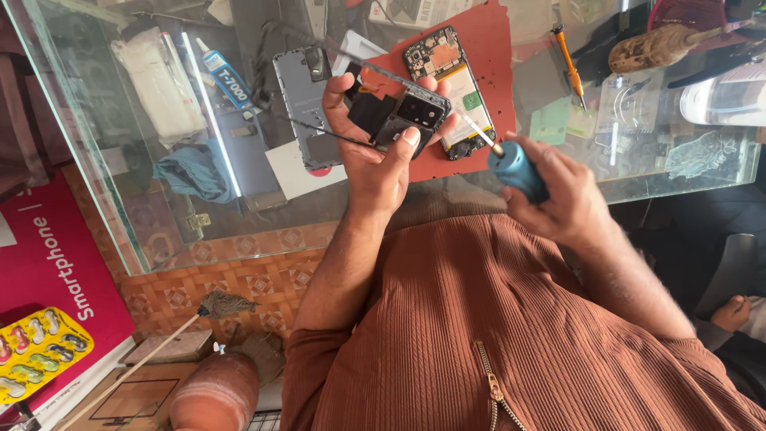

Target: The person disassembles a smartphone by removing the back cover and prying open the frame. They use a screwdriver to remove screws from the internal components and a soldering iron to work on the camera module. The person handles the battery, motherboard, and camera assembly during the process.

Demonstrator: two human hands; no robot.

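Note:
My left hand (375, 152) grips a dark phone frame part (407, 112) with a camera cutout, holding it above the near edge of the glass counter. My right hand (558, 195) is closed around a blue-handled screwdriver (517, 169), whose metal tip points up and left toward the frame part. Just beyond, an opened phone (448, 76) with its circuit board and battery exposed lies on a red mat (487, 40). A grey phone back cover (307, 104) lies to the left of the mat.
A glue tube (225, 76), white packet (155, 84) and blue cloth (191, 172) lie on the left of the glass counter (120, 231). An orange screwdriver (570, 64) and a wooden-handled brush (654, 46) sit at the right. A small broom (159, 343) lies on the tiled floor.

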